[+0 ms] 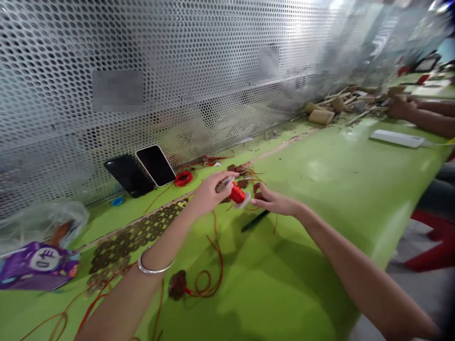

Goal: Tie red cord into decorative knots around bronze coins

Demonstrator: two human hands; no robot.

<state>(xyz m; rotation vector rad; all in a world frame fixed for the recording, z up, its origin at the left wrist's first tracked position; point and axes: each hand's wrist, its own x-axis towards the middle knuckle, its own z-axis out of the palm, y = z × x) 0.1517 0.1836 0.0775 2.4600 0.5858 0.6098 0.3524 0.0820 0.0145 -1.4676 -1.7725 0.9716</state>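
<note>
My left hand [208, 192] pinches the red spool [238, 194] above the green table [320, 199]; my right hand [272, 201], fingers loosely open, touches its flange. I judge I'm drawing cord [213, 255] off; next needs a steady pull.

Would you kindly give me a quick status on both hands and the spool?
Left hand gripping red spool. Right hand at its white end, fingers open. Black pen lies just below.

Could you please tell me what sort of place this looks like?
Probably a small handicraft workshop bench. A long green table runs along a perforated metal screen, rows of old-style coins and red cord lie on it, and another person's hands work by wooden sticks farther along.
</note>
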